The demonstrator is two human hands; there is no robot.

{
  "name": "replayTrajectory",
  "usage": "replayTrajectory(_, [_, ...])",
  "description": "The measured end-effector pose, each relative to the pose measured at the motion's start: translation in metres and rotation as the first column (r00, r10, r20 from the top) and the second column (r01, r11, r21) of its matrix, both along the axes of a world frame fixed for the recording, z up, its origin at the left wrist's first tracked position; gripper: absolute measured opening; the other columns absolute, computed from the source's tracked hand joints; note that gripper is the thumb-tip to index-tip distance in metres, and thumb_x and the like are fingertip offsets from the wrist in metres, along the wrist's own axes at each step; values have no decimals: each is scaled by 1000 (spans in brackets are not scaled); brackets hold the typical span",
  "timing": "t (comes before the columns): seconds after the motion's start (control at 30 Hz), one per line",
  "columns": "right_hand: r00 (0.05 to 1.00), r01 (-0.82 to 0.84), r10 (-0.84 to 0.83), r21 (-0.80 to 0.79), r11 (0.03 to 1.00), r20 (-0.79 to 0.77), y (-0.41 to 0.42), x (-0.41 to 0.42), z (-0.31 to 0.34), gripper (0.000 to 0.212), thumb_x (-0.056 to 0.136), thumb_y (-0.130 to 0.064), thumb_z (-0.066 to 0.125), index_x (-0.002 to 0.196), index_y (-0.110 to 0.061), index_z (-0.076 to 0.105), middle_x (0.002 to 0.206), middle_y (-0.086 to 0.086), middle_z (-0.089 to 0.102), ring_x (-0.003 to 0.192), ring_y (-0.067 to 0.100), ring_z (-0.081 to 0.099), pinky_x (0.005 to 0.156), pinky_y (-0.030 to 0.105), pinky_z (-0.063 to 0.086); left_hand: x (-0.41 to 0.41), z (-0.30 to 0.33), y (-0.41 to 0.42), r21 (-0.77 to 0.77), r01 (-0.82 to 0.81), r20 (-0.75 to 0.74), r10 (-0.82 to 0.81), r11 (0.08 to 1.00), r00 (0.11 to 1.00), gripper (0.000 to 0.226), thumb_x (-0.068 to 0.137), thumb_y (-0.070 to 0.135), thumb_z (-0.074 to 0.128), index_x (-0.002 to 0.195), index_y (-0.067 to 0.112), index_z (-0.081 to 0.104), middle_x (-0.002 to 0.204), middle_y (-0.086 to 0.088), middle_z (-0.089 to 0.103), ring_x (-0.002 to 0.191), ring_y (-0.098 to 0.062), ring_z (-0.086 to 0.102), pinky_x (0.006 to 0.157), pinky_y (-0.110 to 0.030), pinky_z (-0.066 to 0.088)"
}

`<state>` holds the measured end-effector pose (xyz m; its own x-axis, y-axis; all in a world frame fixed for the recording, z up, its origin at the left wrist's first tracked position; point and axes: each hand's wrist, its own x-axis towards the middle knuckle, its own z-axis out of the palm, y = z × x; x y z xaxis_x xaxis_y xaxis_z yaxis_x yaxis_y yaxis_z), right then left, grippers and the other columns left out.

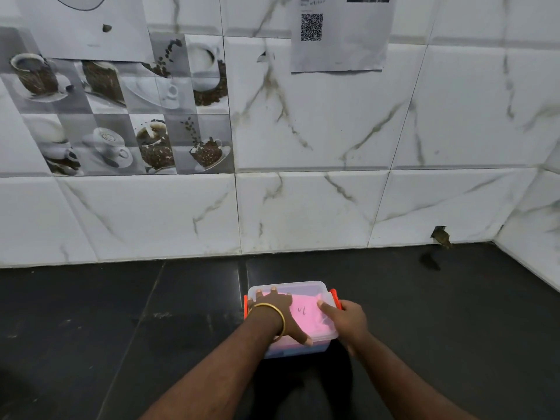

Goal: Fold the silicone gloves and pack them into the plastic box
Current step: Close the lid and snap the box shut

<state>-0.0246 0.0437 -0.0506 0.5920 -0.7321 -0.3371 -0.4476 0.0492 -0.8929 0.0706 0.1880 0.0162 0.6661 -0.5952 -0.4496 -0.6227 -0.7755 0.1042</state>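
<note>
Pink silicone gloves (pixel 303 313) lie folded inside a clear plastic box with orange side clips (pixel 309 345) on a dark counter (pixel 121 328). Left hand (pixel 274 313) presses flat on its lid; right hand (pixel 344 321) presses with fingers extended. Gloves look soft, springy and light.

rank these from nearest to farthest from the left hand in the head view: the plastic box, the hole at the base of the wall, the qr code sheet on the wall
1. Plastic box: directly under the left hand, which rests flat on it.
2. Hole at the base of the wall: off to the right, where the wall meets the dark counter.
3. QR code sheet: high on the wall, above and right of the hand.
</note>
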Motion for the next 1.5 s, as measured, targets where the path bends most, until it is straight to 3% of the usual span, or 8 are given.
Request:
replayTrajectory(0.37, [978,-131,19,-547,827,-206,4,3,-10,34,99,-40,51,91,-14,72,87,1,72,81,17,67,79,40,58,-2,2,0,-1,15,-6,-15,1000,1000,113,59,75,70,150,28,23,162,-12,13,145,-37,19,115,-54,18])
replayTrajectory(0.53, [957,-213,46,-587,781,-285,1,2,-8,40,98,-49,47,92,-17,71,88,-2,72,80,13,66,79,39,58,-1,-2,2,7,21,10,-21,1000,1000,118,56,79,68,152,30,18,163,-11,6,146,-38,14,117,-57,16])
replayTrajectory(0.63, [928,-299,90,-577,760,-362,-2,-2,-2,44,97,-52,45,116,-18,67,111,3,72,97,17,67,89,39,56,0,-6,6,23,30,4,-30,999,1000,119,59,80,65,153,32,10,163,-10,-4,147,-41,2,118,-60,9])
replayTrajectory(0.73, [878,-427,198,-526,735,-436,-2,-6,12,78,89,-53,56,154,-19,29,151,6,46,134,27,49,107,43,44,3,-4,14,84,90,39,-93,992,995,117,62,76,67,153,30,9,162,-11,-12,147,-40,-8,117,-62,3])
replayTrajectory(0.8, [819,-535,275,-497,684,-504,3,-9,26,89,79,-57,65,154,-28,27,160,3,32,143,28,36,111,47,39,3,3,17,148,120,100,-136,982,986,108,62,72,69,150,24,28,161,-15,11,146,-39,11,115,-61,13])
replayTrajectory(0.93, [670,-718,230,-536,444,-706,24,-17,47,74,76,-60,67,143,-39,44,152,-4,42,137,23,41,105,45,42,-2,14,19,182,63,203,-100,981,974,78,66,61,74,130,20,54,120,-4,63,110,-27,59,90,-44,49])
replayTrajectory(1.1, [615,-770,248,-503,393,-749,43,-14,47,36,91,-45,62,125,-33,64,119,-2,65,110,18,58,90,36,47,-14,2,26,94,39,274,-63,995,960,46,82,38,68,122,15,61,115,-6,66,105,-26,63,83,-39,52])
replayTrajectory(1.5, [649,-759,251,-586,284,-718,28,13,38,23,96,-35,56,111,-25,70,108,1,64,107,22,58,78,35,50,15,-9,14,75,38,321,-60,996,945,31,92,25,57,120,12,62,119,-10,66,109,-31,63,85,-42,52])
